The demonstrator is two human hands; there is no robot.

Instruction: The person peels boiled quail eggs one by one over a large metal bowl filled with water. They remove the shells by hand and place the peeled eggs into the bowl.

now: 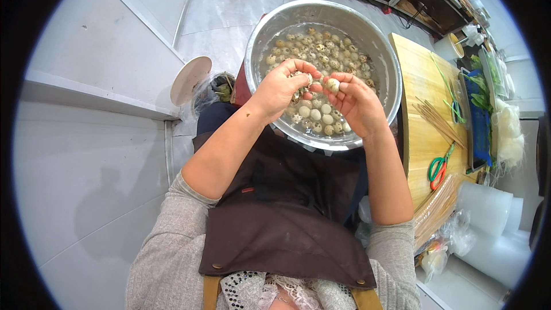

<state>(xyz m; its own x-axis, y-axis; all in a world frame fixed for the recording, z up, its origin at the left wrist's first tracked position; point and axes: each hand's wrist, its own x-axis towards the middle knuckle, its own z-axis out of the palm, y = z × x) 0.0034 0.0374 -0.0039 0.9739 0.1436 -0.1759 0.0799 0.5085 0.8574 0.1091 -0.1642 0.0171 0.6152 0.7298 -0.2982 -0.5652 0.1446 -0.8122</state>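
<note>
A wide metal basin [391, 99] stands in front of me with water and many speckled quail eggs [320, 47] in it. Several pale, apparently peeled eggs [315, 114] lie near its front side. Above the water, my left hand [275, 90] is closed around speckled eggshell [297, 95]; whether a whole egg is among it is hidden by the fingers. Just to its right, my right hand [361, 105] pinches a pale egg [332, 85] with dark flecks between thumb and fingers. The two hands' fingertips are close together.
At the right, a wooden tabletop [419, 73] bears loose wooden skewers [434, 116], scissors [438, 171] and a plastic-wrapped skewer bundle [437, 206]. Beyond are a blue-lined tray [478, 133] with greens and plastic containers [486, 202]. A lined bin [204, 94] with its round lid [190, 80] raised stands left.
</note>
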